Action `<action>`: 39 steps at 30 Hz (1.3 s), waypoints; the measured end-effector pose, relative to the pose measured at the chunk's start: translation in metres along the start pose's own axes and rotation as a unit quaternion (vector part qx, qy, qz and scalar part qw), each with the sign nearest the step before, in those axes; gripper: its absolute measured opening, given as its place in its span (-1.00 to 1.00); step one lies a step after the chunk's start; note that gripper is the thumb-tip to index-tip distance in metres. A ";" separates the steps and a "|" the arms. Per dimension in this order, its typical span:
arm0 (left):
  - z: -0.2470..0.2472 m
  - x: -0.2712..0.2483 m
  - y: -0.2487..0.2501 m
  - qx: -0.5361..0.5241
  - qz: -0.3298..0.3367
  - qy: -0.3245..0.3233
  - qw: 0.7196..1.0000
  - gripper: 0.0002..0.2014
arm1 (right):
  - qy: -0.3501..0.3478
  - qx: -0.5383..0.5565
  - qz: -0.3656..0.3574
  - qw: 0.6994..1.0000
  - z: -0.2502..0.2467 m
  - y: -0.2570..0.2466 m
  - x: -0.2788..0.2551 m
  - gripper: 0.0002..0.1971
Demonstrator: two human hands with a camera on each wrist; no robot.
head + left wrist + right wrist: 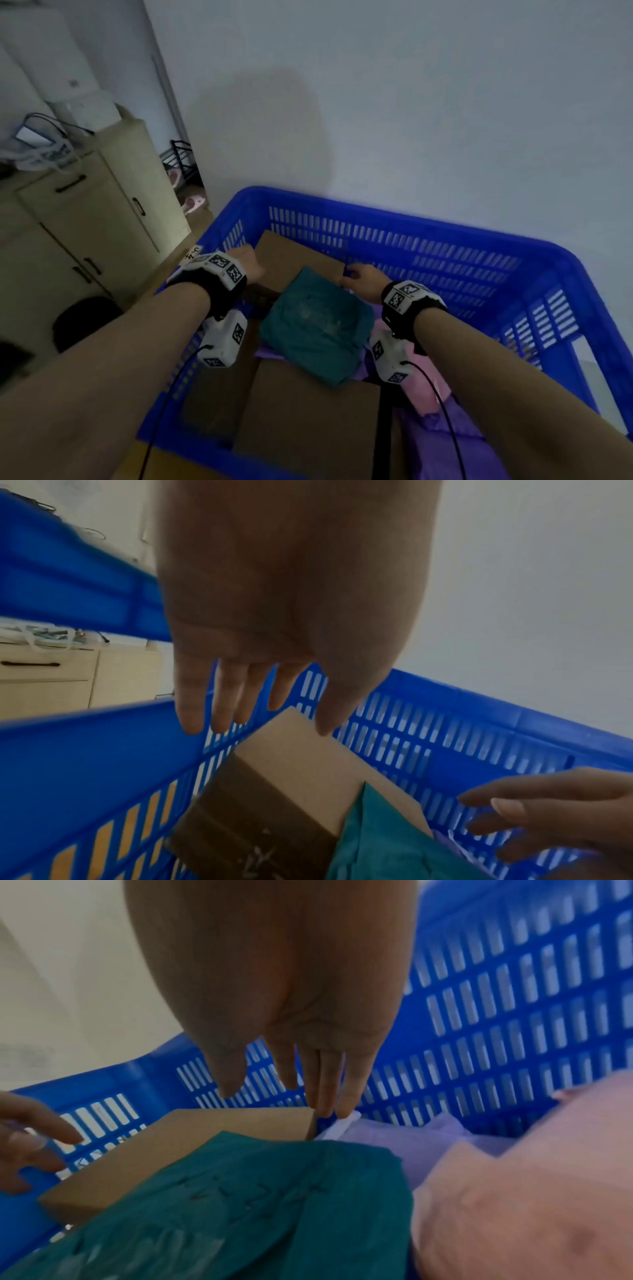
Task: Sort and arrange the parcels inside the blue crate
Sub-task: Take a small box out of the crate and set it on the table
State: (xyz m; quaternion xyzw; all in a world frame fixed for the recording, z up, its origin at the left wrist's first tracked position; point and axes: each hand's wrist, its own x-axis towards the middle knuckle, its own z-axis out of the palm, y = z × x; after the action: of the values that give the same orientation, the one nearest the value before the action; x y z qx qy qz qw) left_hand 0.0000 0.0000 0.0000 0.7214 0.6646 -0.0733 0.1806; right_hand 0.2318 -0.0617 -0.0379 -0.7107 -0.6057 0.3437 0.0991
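The blue crate (445,233) holds several parcels. A brown cardboard box (291,260) stands in its far left corner, partly under a teal bag (318,332). My left hand (248,265) is at the box's left edge; in the left wrist view the left hand (257,723) has straight fingers spread over the box's (308,764) far corner and holds nothing. My right hand (359,275) is at the box's right corner; its fingertips (325,1110) point down beside that corner (240,1123). A pink bag (531,1191) and a purple bag (411,1139) lie to the right.
Another cardboard box (308,421) fills the crate's near side, with more purple wrapping (455,442) at the near right. A beige cabinet (85,212) and a black stool (85,322) stand left of the crate. A white wall rises behind it.
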 end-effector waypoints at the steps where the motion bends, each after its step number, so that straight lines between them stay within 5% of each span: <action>1: 0.001 0.000 0.002 -0.003 -0.007 -0.008 1.000 -0.59 | -0.008 0.029 0.006 1.000 0.002 0.003 0.004 -0.46; 11: 0.030 0.026 -0.014 -0.065 -0.044 -0.047 0.996 -0.80 | -0.023 0.123 0.037 0.991 0.024 0.014 0.035 -0.45; 19: 0.041 0.038 -0.016 -0.161 -0.082 -0.043 0.983 -0.42 | -0.037 0.149 0.090 0.984 0.031 0.021 0.054 -0.60; 23: 0.039 0.039 -0.017 -0.194 -0.078 -0.028 0.978 -0.37 | -0.009 0.236 0.099 0.967 0.030 0.025 0.056 -0.61; 39: -0.004 -0.001 -0.010 -0.171 -0.008 0.094 0.981 -0.34 | 0.113 0.285 0.055 0.950 0.003 0.002 0.008 -0.82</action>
State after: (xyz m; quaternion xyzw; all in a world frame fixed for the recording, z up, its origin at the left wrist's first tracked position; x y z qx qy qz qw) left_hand -0.0104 0.0007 0.0023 0.6779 0.6874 0.1079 0.2375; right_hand 0.2318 -0.0554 -0.0439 -0.7191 -0.4279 0.4242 0.3462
